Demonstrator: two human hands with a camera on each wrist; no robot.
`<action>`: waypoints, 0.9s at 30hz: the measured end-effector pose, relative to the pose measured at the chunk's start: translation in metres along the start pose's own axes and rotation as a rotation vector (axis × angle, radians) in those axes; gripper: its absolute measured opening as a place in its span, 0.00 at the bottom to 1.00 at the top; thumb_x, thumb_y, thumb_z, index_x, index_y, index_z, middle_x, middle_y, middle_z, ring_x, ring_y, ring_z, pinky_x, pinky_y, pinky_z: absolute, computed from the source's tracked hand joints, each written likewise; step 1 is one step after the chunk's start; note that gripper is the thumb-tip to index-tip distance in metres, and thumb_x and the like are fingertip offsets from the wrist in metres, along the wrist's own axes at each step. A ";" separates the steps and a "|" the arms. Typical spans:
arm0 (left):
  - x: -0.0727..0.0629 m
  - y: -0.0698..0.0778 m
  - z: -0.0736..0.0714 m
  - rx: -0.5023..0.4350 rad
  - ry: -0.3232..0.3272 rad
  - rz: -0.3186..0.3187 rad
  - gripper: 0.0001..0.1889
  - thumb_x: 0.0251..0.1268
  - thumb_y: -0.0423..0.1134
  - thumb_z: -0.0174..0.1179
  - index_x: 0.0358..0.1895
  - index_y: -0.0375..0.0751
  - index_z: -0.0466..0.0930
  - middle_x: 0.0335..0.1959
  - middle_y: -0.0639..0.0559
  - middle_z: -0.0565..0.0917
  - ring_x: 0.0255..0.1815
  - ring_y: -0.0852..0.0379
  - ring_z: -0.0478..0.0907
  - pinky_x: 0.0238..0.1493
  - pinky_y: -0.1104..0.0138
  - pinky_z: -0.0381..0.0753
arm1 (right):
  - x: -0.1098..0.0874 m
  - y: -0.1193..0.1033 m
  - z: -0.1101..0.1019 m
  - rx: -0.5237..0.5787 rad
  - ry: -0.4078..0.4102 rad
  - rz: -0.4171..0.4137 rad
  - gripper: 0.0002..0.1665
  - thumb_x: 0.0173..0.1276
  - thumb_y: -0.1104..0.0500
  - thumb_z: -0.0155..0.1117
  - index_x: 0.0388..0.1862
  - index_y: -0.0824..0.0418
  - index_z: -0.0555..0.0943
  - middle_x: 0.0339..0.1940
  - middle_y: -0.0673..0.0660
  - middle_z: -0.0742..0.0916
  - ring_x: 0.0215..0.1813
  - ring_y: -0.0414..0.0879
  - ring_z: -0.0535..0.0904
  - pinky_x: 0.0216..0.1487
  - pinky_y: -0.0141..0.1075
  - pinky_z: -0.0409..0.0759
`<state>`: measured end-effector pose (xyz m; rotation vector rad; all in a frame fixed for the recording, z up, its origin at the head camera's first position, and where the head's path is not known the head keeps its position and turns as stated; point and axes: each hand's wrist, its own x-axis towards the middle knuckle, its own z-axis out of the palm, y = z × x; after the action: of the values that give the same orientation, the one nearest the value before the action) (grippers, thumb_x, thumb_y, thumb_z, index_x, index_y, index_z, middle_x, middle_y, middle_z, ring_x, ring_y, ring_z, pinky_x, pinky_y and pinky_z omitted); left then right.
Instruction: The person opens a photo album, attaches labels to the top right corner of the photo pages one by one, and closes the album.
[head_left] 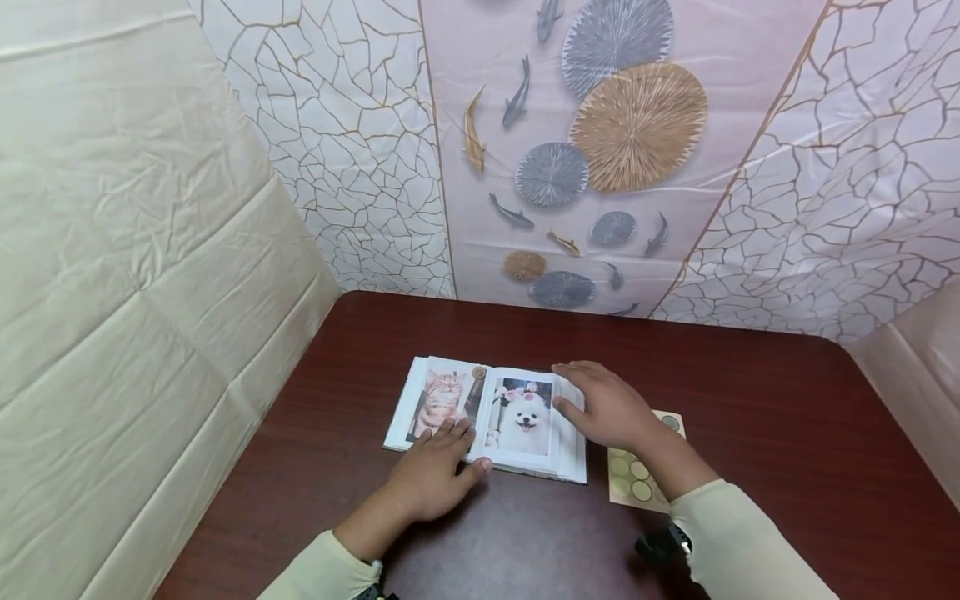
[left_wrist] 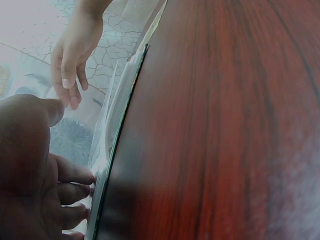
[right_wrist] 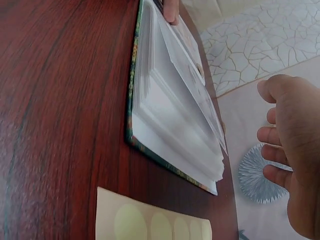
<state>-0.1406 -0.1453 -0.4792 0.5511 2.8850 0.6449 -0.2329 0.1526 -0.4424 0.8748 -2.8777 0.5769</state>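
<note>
An open photo album [head_left: 572, 454] lies on the table, its spine roughly in the middle. The left page bears a cat photo [head_left: 442, 396] with a round gold-brown sticker [head_left: 479, 372] at its upper right corner. A photo of a white dog [head_left: 527, 421] fills the right page. My left hand [head_left: 431, 479] rests its fingertips on the lower edge of the left page. Over the album's right edge hovers my right hand [head_left: 609, 410], fingers loosely extended and holding nothing. The right wrist view shows a leaf [right_wrist: 192, 90] standing slightly raised off the pages beneath.
Partly under my right forearm lies a sheet of round stickers [head_left: 637, 479], to the right of the album. The dark red wooden table [head_left: 787, 433] meets patterned cloth walls [head_left: 375, 150] at the back and left. Dark straps circle both wrists.
</note>
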 end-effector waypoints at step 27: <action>0.010 0.012 -0.005 -0.087 0.178 0.055 0.28 0.79 0.56 0.51 0.67 0.38 0.79 0.64 0.45 0.81 0.68 0.47 0.75 0.69 0.52 0.71 | -0.046 0.025 -0.010 -0.024 0.068 0.017 0.33 0.73 0.49 0.64 0.71 0.65 0.75 0.68 0.64 0.80 0.72 0.63 0.70 0.68 0.59 0.70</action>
<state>-0.1472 -0.1337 -0.4698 0.5918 2.9953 0.8655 -0.2087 0.1992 -0.4493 0.8119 -2.8280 0.5611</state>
